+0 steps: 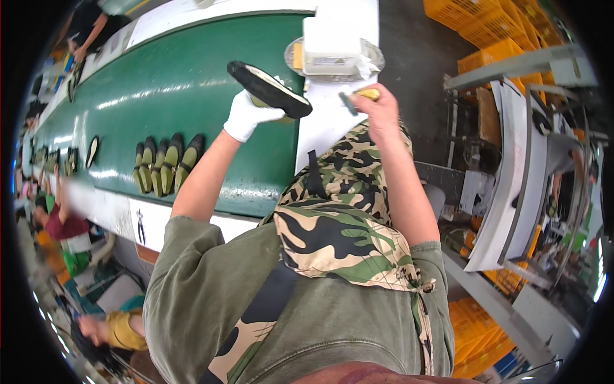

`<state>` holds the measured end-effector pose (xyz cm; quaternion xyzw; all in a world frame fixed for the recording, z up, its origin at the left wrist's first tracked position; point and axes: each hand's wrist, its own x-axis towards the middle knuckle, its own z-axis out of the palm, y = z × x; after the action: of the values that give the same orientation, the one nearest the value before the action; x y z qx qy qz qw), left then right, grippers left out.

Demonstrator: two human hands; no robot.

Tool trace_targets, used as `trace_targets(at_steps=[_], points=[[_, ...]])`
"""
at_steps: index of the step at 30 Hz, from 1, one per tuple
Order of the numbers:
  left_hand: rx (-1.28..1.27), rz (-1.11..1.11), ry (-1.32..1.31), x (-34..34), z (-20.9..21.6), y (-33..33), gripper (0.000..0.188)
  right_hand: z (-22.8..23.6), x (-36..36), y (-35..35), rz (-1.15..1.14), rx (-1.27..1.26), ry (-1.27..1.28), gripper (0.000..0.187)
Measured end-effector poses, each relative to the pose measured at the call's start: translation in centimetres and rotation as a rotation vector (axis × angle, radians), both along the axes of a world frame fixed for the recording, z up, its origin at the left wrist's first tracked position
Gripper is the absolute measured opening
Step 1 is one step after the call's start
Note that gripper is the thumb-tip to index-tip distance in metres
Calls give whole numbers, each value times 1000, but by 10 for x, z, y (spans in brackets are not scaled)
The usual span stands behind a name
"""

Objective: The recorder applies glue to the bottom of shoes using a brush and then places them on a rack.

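My left hand [251, 116], in a white glove, is closed around a black shoe [272, 91] and holds it tilted above the green belt [243, 160]. The shoe's pale underside edge faces up and away, and a bit of olive green shows beneath it next to my fingers. To the right, my bare right hand [381, 114] grips a small brush [366, 95] by its yellow handle. The brush's head points left over the white table edge, apart from the shoe. Beyond the brush stands a white plastic tub [331, 46] on a plastic-covered round tray [293, 59].
Several black shoes on olive lasts [167, 163] stand in a row on the belt at the left, with another shoe [93, 151] farther along. Pliers [141, 226] lie on the white ledge. Yellow crates [470, 25] and a metal rack [531, 67] stand at right. Other people work at far left.
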<state>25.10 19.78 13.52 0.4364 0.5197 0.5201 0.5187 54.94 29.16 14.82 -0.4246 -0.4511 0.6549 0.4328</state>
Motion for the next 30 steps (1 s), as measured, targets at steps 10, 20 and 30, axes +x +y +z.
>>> trace_targets(at_steps=[10,20,30], points=[[287,-243,132,82,37,16,77,14,14,-5,-213,7,-43,18],[436,-144,408,107,52,18,61,36,14,-18,-175,-27,90,19],[276,-200,383,117,59,18,68,98,4,-36,-70,-62,212,20]])
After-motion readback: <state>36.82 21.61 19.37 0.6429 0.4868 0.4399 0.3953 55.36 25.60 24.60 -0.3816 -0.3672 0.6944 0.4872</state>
